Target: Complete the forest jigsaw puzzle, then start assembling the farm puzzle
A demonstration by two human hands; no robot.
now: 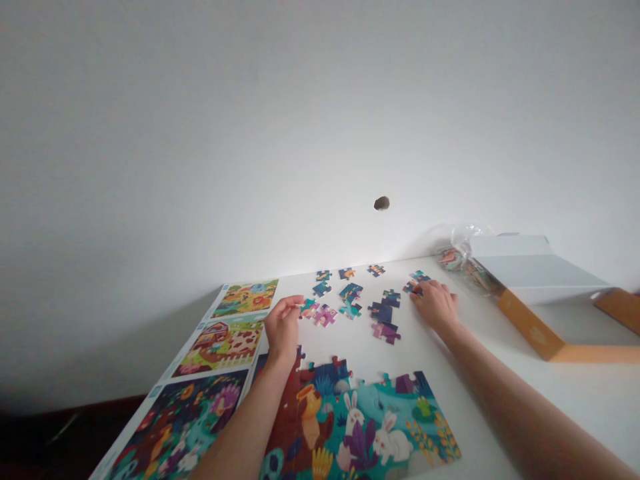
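My left hand (pixel 283 328) is closed in a pinch, its fingertips at the edge of a teal and pink puzzle piece (pixel 309 309). A pink puzzle piece (pixel 325 315) lies just right of it. My right hand (pixel 436 301) has its fingers bent down onto a dark blue puzzle piece (pixel 410 287), partly hidden by them. Near my forearms lies the partly joined puzzle (pixel 373 427), with white rabbits and a brown animal; its far edge is jagged. Between my hands are several loose pieces, including a dark blue one (pixel 383 312) and a purple one (pixel 387 332).
Printed picture sheets (pixel 217 343) line the table's left edge. At the right stands an opened box with orange sides (pixel 533 327). A clear plastic bag (pixel 467 260) of pieces sits beside it. The wall (pixel 300 133) behind has a small hole (pixel 381 203).
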